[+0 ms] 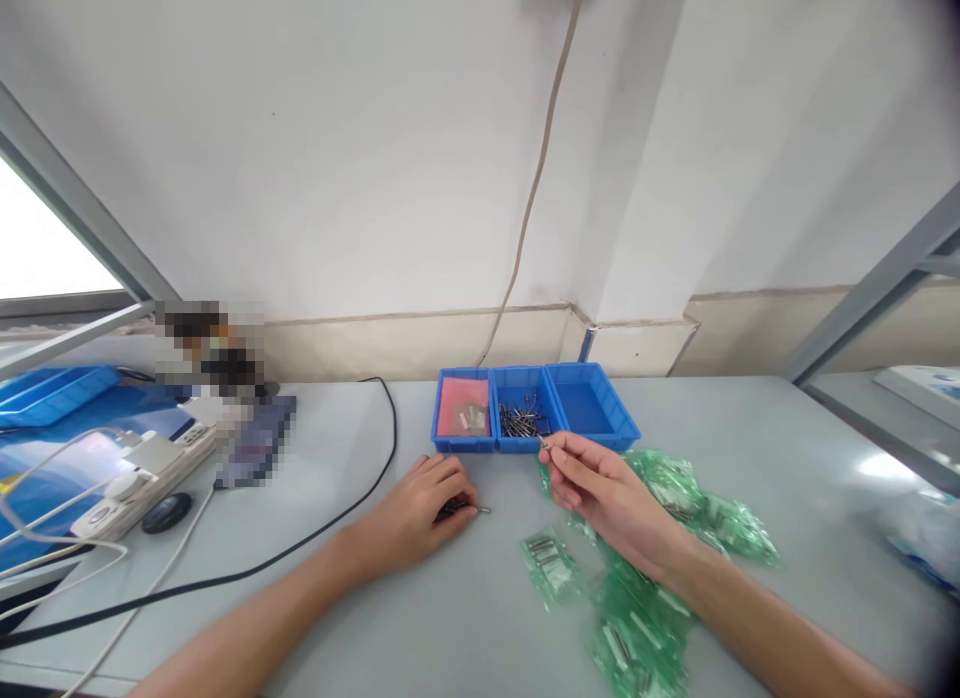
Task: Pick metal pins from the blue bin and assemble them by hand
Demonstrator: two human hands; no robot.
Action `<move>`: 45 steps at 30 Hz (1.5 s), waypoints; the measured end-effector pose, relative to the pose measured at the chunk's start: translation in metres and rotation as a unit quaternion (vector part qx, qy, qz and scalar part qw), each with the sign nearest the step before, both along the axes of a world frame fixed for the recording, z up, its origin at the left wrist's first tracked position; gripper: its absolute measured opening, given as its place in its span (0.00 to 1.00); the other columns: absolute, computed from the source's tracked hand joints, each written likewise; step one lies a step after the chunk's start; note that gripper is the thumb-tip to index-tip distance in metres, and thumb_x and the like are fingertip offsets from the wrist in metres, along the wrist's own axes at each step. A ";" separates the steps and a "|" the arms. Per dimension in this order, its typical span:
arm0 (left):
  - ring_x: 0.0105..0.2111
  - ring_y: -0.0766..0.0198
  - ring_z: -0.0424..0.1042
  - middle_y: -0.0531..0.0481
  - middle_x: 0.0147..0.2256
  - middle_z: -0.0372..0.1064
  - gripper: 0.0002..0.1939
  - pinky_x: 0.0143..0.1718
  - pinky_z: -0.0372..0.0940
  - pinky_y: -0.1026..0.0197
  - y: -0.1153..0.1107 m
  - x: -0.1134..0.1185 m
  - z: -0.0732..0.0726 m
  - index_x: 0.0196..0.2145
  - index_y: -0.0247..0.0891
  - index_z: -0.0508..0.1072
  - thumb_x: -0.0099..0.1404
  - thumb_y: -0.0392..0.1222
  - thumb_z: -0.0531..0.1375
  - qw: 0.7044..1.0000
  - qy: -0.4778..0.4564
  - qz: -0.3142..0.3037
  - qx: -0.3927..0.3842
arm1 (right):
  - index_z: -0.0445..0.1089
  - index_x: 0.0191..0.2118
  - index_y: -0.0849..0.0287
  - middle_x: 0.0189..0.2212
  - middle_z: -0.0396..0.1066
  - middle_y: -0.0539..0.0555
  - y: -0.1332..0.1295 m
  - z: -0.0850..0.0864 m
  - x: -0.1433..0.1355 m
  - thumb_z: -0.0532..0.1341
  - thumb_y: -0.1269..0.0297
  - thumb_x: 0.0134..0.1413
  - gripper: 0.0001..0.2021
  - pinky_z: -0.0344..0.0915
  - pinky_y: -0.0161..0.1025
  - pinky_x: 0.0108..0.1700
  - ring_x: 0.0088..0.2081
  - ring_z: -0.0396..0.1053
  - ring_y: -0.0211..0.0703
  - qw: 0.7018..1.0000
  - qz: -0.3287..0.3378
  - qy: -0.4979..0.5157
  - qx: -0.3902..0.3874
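My left hand [431,503] rests on the grey table, its fingers curled round several thin dark metal pins [450,509]. One silvery pin end [484,509] pokes out past the fingertips. Just in front of the blue trays, my right hand [592,478] pinches a small metal pin [544,442] between thumb and fingertips. Beyond that pin, the middle blue tray [556,398] holds a loose heap of similar pins [523,418]. Green plastic bags [645,628] of metal parts lie under and around my right forearm. A smaller bag [551,566] lies flat between my hands.
The left blue tray [436,418] contains a pink bag [463,393]; the right tray [589,408] adjoins the middle one. A black cable [300,540] crosses the table at left, near a power strip [150,478] and a black mouse [166,513]. A wall stands behind.
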State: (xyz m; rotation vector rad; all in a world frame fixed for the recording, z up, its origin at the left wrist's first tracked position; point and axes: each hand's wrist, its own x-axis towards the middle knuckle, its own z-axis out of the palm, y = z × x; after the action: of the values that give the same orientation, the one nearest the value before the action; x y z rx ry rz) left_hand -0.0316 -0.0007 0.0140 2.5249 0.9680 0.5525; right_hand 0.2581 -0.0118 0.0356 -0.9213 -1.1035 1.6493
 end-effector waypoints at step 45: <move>0.45 0.57 0.69 0.49 0.43 0.70 0.03 0.51 0.62 0.55 0.000 0.000 0.001 0.45 0.42 0.72 0.79 0.38 0.58 1.000 0.014 0.004 -0.014 | 0.74 0.44 0.55 0.32 0.62 0.48 -0.002 -0.006 0.000 0.69 0.51 0.66 0.13 0.53 0.37 0.35 0.30 0.56 0.36 1.000 0.006 -0.005 0.004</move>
State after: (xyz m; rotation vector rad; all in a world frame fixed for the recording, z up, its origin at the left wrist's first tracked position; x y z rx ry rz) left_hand -0.0316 -0.0007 0.0153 2.5113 0.9900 0.5035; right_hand 0.2578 -0.0139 0.0299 -0.9218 -1.1231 1.6503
